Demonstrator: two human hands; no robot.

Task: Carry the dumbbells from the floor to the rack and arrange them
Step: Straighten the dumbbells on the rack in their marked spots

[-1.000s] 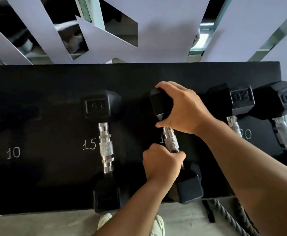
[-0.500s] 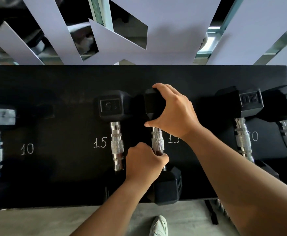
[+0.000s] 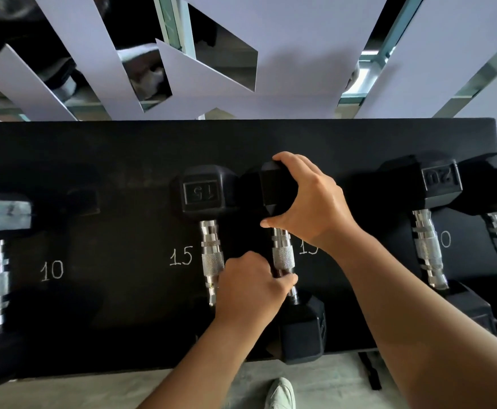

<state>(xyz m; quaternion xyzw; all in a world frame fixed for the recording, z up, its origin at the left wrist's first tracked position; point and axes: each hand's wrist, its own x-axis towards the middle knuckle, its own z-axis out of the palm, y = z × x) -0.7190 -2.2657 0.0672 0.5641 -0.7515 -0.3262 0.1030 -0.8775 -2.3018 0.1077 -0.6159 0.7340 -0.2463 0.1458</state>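
Chrome-handled dumbbell [image 3: 282,255], now slid left beside its 15 twin [image 3: 209,228] on the rack [image 3: 123,160]; your left hand [image 3: 250,290] grips the handle, right hand [image 3: 306,202] clasps the far head. Placement is nearly complete.

Both forearms bare to the frame edge, no sleeves, watch or rings visible on left hand [image 3: 248,286] or right hand [image 3: 312,202]. Short trimmed nails. One pale, off-white shoe [image 3: 281,394], toe only in view
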